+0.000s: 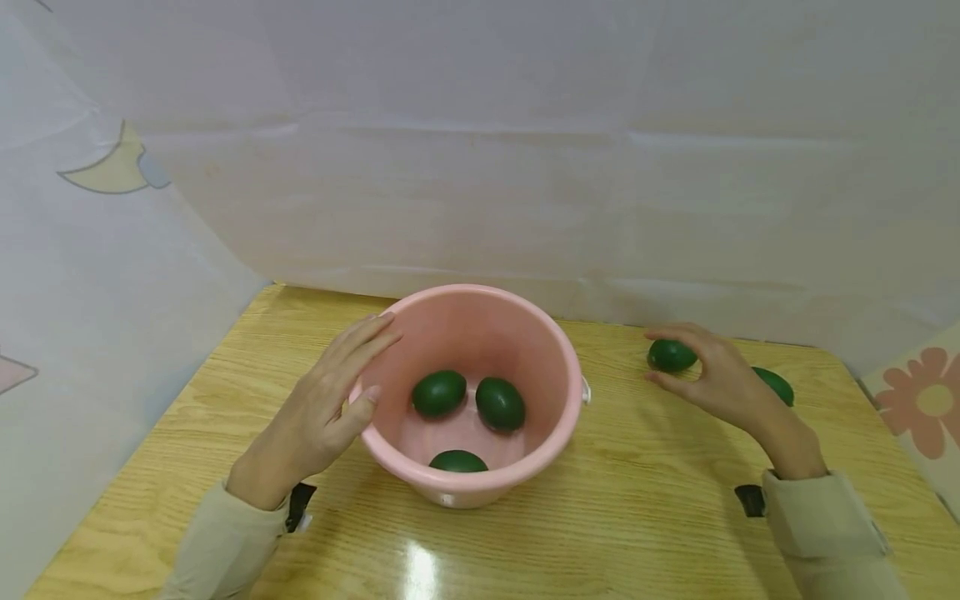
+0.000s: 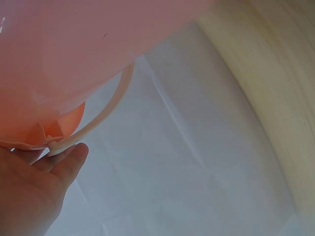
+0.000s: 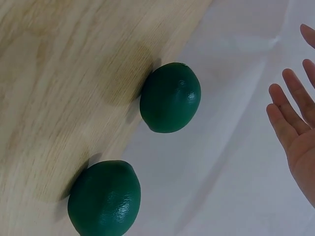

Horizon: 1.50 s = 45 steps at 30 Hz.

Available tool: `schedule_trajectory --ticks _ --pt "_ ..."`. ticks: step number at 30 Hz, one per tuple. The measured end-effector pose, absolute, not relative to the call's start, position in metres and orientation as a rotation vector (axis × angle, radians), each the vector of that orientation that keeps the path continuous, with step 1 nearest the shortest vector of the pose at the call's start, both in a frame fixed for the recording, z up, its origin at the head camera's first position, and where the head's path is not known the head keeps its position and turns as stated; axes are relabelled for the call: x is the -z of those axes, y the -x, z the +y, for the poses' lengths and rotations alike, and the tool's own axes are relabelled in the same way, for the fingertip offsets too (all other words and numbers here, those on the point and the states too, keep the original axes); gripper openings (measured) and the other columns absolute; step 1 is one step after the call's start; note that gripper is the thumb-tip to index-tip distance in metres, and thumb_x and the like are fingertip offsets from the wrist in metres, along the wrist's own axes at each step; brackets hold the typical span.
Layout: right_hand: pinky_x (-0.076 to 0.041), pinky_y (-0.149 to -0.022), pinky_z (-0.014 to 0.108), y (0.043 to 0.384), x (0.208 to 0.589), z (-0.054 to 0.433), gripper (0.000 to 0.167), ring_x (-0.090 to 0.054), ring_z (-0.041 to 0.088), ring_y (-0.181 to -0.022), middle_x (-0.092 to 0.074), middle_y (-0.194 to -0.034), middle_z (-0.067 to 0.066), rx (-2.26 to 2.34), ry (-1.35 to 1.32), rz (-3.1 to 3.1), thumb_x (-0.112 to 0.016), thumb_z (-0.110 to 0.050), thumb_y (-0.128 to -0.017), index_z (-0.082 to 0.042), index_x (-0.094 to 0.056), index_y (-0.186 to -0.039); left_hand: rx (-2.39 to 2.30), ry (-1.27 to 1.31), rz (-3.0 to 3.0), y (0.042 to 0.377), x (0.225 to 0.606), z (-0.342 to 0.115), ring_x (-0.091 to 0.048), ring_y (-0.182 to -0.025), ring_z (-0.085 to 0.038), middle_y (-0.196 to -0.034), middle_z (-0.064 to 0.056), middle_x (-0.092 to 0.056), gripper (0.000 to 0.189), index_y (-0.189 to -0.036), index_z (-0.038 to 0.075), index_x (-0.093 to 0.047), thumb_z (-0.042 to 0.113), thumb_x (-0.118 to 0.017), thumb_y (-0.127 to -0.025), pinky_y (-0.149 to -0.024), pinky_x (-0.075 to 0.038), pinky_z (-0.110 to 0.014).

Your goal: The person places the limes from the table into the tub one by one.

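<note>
A pink bucket [image 1: 551,342] stands upright with several dark green, oval, lime-like fruits inside, among them one fruit [image 1: 439,393] on the left and another [image 1: 500,405] beside it. My left hand [image 1: 311,417] rests on the bucket's left rim with fingers fairly straight; its fingertips touch the rim near the handle [image 2: 113,101] in the left wrist view. Over to the right, my right hand [image 1: 712,379] hovers with thumb and fingers spread about a green fruit [image 1: 671,356]. The right wrist view shows a gap between that hand [image 3: 300,132] and both fruits. A second loose fruit [image 1: 776,386] lies partly hidden behind the hand.
The wooden table [image 1: 622,533] reaches back to a pale cloth [image 1: 480,200] hanging behind it, with more cloth along both sides. A white handle joint [image 1: 586,391] juts from the bucket's right side.
</note>
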State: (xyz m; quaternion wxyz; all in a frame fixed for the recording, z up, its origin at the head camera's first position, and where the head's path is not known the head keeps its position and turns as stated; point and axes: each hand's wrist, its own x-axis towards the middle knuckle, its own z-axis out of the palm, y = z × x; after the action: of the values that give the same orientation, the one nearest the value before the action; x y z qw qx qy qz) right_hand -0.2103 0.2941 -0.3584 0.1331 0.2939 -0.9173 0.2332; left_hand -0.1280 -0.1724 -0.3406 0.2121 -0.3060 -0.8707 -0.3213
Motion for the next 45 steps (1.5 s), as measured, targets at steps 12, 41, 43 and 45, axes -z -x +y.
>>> schedule_trajectory --ticks 12,41,43,45 --pt "-0.045 -0.092 0.064 0.218 0.364 0.302 0.053 -0.054 0.045 -0.120 -0.060 -0.130 0.022 -0.738 -0.791 -2.733 -0.081 -0.012 -0.080 -0.003 -0.061 -0.128 0.905 0.871 -2.405 0.129 0.342 -0.173 -0.030 -0.149 -0.029 -0.159 -0.008 -0.038 0.056 -0.147 0.008 -0.047 0.011 -0.048 -0.091 -0.124 -0.018 -0.025" --pt "-0.040 -0.095 0.069 0.239 0.374 0.325 0.054 -0.045 0.053 -0.124 -0.052 -0.136 0.029 -0.727 -0.667 -2.894 -0.077 -0.014 -0.084 0.001 -0.057 -0.131 0.898 0.861 -2.406 0.130 0.342 -0.173 -0.032 -0.148 -0.030 -0.159 -0.007 -0.038 0.057 -0.147 0.010 -0.047 0.013 -0.047 -0.091 -0.124 -0.021 -0.030" --pt "-0.039 -0.095 0.070 0.240 0.375 0.325 0.054 -0.044 0.054 -0.125 -0.050 -0.137 0.030 -0.718 -0.645 -2.917 -0.077 -0.015 -0.085 0.001 -0.056 -0.132 0.900 0.857 -2.411 0.129 0.342 -0.173 -0.031 -0.149 -0.029 -0.159 -0.007 -0.038 0.057 -0.148 0.010 -0.047 0.013 -0.047 -0.091 -0.124 -0.022 -0.032" --pt "-0.038 -0.096 0.070 0.242 0.376 0.326 0.054 -0.043 0.054 -0.126 -0.049 -0.139 0.031 -0.705 -0.623 -2.940 -0.076 -0.016 -0.085 0.002 -0.056 -0.133 0.904 0.856 -2.416 0.129 0.342 -0.173 -0.031 -0.149 -0.030 -0.159 -0.007 -0.037 0.056 -0.148 0.010 -0.047 0.014 -0.047 -0.091 -0.124 -0.022 -0.033"
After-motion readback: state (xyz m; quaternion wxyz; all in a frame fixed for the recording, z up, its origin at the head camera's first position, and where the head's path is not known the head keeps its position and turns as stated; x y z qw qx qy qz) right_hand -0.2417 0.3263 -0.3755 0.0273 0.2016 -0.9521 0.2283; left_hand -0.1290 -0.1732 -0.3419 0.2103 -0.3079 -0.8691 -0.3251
